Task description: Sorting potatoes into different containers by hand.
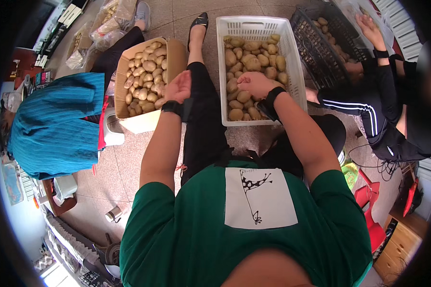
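Note:
My left hand (179,87) is at the right edge of a cardboard box (138,125) filled with potatoes (149,66). Its fingers are partly curled, and I cannot tell if anything is in them. Over the potatoes (252,62) in a white plastic crate (262,23), my right hand (256,84) is bent with its fingertips turned down. Whether it grips a potato is hidden by the hand itself. Dark bands circle both wrists. The box is to the left of my outstretched leg, the crate to the right.
A black plastic crate (319,53) with potatoes is at the right, where another person's hand (370,30) is raised beside a clear bag. At the left sits a person in a blue striped top (57,122) on a white stool (113,131). Plastic-lined boxes (109,21) stand beyond.

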A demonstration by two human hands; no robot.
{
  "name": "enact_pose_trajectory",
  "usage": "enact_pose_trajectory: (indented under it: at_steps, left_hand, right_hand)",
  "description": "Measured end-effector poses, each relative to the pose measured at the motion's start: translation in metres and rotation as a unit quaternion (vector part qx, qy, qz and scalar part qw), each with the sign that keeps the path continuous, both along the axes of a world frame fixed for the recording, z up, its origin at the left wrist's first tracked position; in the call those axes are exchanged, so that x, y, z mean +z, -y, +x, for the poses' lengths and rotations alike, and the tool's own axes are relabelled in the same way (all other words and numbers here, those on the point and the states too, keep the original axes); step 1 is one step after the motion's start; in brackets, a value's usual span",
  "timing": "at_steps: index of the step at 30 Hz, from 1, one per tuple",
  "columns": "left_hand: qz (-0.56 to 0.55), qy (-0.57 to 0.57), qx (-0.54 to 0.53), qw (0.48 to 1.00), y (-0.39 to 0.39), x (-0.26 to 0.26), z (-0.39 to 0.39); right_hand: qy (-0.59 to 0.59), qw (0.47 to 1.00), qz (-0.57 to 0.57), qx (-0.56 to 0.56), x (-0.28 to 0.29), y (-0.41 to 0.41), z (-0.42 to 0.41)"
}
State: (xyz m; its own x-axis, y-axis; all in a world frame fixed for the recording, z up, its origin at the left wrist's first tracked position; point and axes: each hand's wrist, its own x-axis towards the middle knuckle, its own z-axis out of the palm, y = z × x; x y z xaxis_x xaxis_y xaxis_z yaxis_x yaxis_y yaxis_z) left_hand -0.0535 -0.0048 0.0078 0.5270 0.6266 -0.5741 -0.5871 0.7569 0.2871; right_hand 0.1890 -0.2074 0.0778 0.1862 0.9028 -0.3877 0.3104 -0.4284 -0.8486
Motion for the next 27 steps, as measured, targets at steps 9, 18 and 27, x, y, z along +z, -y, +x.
enact_pose_trajectory:
  at_steps: [9, 18, 27]
  left_hand:
    - [-0.020, -0.086, -0.264, 0.960, 0.101, 0.036, 0.102]
    - [0.061, -0.147, -0.367, 0.916, 0.104, 0.018, 0.103]
    - [0.085, -0.153, -0.338, 0.925, 0.107, 0.022, 0.092]
  right_hand:
    - [0.184, 0.961, -0.207, -0.004, -0.072, 0.024, 0.076]
    - [0.224, 0.942, -0.241, -0.074, -0.085, 0.028, 0.070]
    - [0.253, 0.915, -0.315, -0.003, -0.061, 0.009, 0.048]
